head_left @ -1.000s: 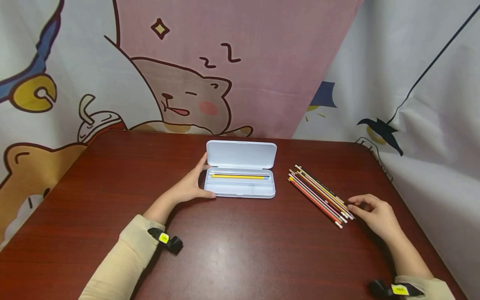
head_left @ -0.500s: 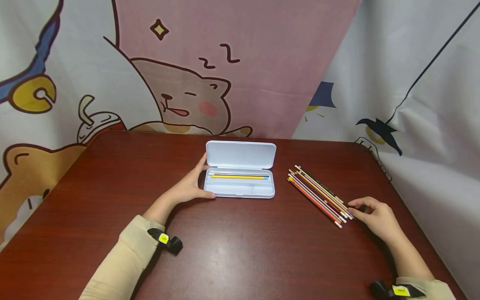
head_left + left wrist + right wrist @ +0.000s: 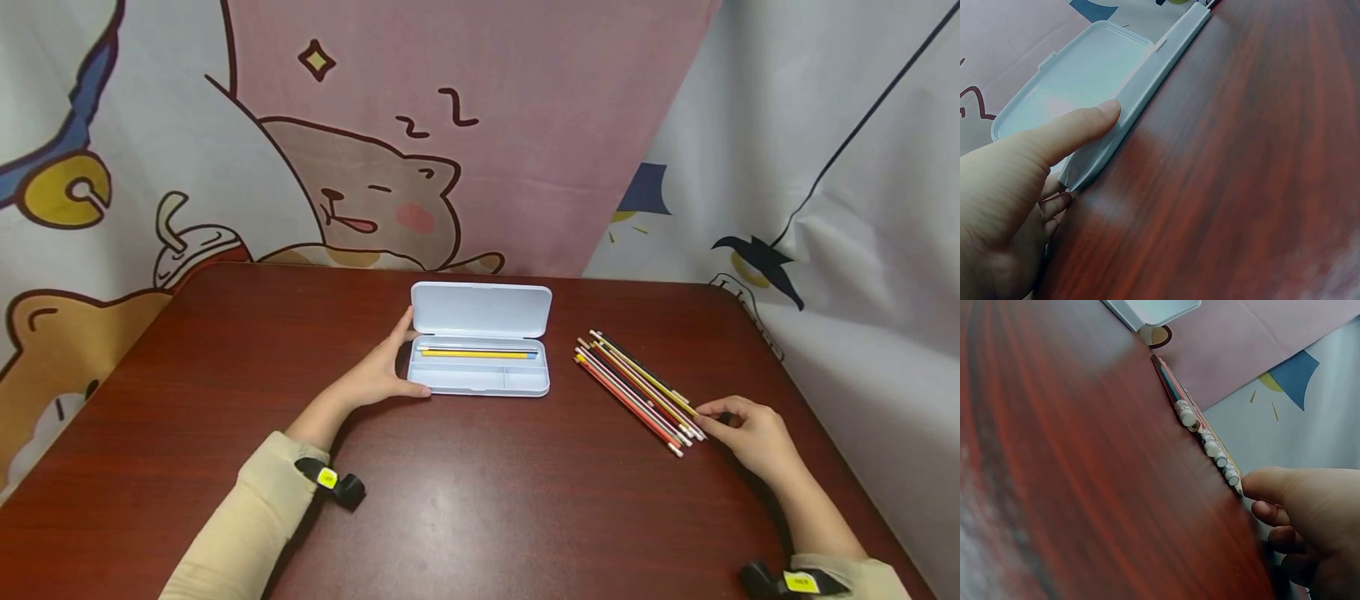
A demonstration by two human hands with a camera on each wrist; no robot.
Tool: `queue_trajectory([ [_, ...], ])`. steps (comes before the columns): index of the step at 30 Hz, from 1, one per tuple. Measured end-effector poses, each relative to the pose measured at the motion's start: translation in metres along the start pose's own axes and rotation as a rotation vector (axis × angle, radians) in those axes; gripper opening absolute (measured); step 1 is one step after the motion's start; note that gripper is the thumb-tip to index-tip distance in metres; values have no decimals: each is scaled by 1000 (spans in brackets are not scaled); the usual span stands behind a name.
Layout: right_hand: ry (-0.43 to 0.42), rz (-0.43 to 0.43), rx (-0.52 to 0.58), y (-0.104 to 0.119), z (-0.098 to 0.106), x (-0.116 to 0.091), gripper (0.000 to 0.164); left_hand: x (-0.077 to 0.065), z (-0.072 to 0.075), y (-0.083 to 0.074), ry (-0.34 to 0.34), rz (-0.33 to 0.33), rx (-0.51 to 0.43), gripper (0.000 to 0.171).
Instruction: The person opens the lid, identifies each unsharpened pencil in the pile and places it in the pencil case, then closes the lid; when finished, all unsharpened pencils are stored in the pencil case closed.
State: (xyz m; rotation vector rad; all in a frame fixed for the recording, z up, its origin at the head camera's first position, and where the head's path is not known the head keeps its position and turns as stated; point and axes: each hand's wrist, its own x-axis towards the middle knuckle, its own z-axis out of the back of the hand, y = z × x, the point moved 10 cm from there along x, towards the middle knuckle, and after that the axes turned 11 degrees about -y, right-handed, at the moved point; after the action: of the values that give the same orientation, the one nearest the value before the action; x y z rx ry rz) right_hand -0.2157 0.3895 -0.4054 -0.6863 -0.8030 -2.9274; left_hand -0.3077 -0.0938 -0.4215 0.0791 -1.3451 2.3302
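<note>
An open white pencil case (image 3: pixel 457 382) lies on the table with its lid tilted back. In its rear compartment lie a yellow pencil (image 3: pixel 476 354) and a dark one. My left hand (image 3: pixel 375 371) holds the case's left end, thumb (image 3: pixel 1094 120) on the front wall and the other fingers behind. To the right, several loose pencils (image 3: pixel 626 383) lie side by side at a slant, most with white eraser ends towards me. My right hand (image 3: pixel 753 433) pinches a pencil at the near right end of this bundle; in the right wrist view its thumb (image 3: pixel 1266 484) meets a sharpened tip.
The dark red-brown table (image 3: pixel 480 500) reaches back to a printed cloth (image 3: pixel 525 167) hanging behind. More cloth (image 3: pixel 885 333) hangs close along the table's right edge, beside my right arm.
My right thumb and index finger have closed in on the pencil end, and a yellow pencil on the bundle's right side has shifted slightly. The left hand and the case stay put.
</note>
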Motion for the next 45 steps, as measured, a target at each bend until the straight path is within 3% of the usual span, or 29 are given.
queue_trajectory([
  [12, -32, -48, -38, -2, 3, 0, 19, -1, -1, -1, 1, -2, 6, 132],
  [21, -113, -24, -38, 4, 11, 2, 12, 0, 0, -3, 3, -20, -33, 132],
  [34, -162, 82, 58, 53, 11, 5, 8, 1, 1, -2, -1, -10, -53, 132],
  [45, -95, 160, 94, 94, -17, 14, 6, -1, 2, -5, -6, -33, -38, 131],
])
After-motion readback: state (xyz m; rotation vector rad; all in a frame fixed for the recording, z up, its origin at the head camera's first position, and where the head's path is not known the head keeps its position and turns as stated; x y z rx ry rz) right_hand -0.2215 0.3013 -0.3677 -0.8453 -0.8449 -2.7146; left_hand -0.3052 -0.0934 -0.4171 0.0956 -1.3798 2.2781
